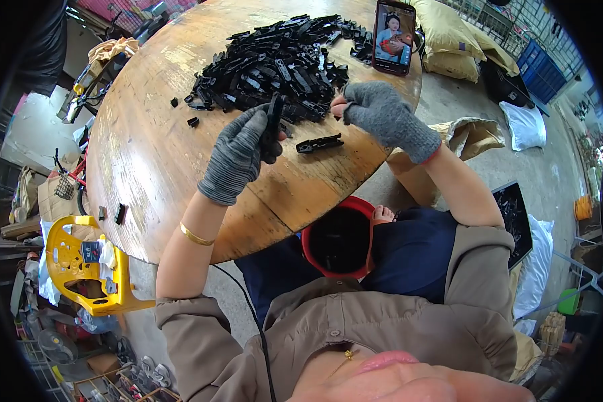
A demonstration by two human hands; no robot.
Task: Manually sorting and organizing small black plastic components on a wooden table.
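My left hand (234, 155), in a striped grey knit glove, is closed round an upright black plastic clip-like piece (274, 112) above the table. To its right, my right hand (390, 119) is raised in a plain grey glove with bare fingertips. Its fingers are pinched together, and anything between them is too small to name. Beyond both hands lies a large heap of black plastic pieces (268, 70). One longer black piece (319, 143) rests alone on the wood between my hands, near the table's edge.
The round wooden table (174, 167) has a worn top. A phone (393, 40) stands upright at the far right. Below the edge, a red bucket (307, 253) sits between my legs. A yellow plastic chair (80, 271) is at left, a brown paper sack (415, 175) at right.
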